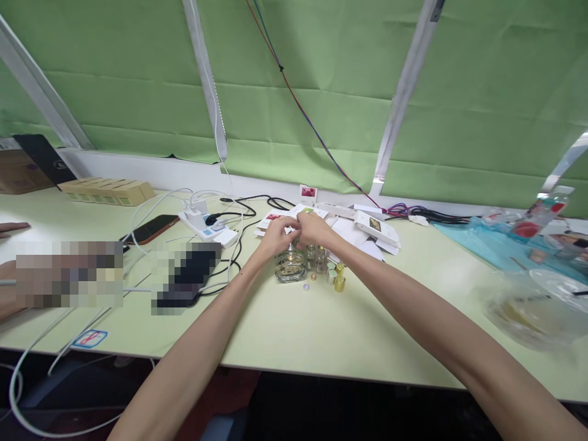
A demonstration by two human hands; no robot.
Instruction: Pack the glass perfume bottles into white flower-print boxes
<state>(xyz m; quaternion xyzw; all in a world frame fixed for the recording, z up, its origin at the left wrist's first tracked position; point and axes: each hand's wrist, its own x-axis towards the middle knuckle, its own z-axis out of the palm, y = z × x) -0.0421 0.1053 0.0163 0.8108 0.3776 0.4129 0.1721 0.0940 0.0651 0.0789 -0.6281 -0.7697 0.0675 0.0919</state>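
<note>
Both hands meet over a clear glass perfume bottle (290, 267) that stands upright on the table. My left hand (279, 236) is closed just above the bottle's top, fingers bent toward the other hand. Beside it my right hand (314, 229) is closed in a pinch, and whatever lies between the fingers is hidden. Small glass bottles (316, 258) stand right of the perfume bottle, partly under my right hand. Gold caps (340, 280) and a pale green cap (331, 273) are close by. A small purplish round piece (306, 286) and an orange one (313, 277) lie in front.
Behind the hands are white boxes (376, 228) and papers. To the left are a power strip (199, 222), tangled cables, phones (154, 229) and another person's hand (13, 228). A plastic container (528, 312) and a blue sheet (473, 242) with a bottle (542, 214) lie right.
</note>
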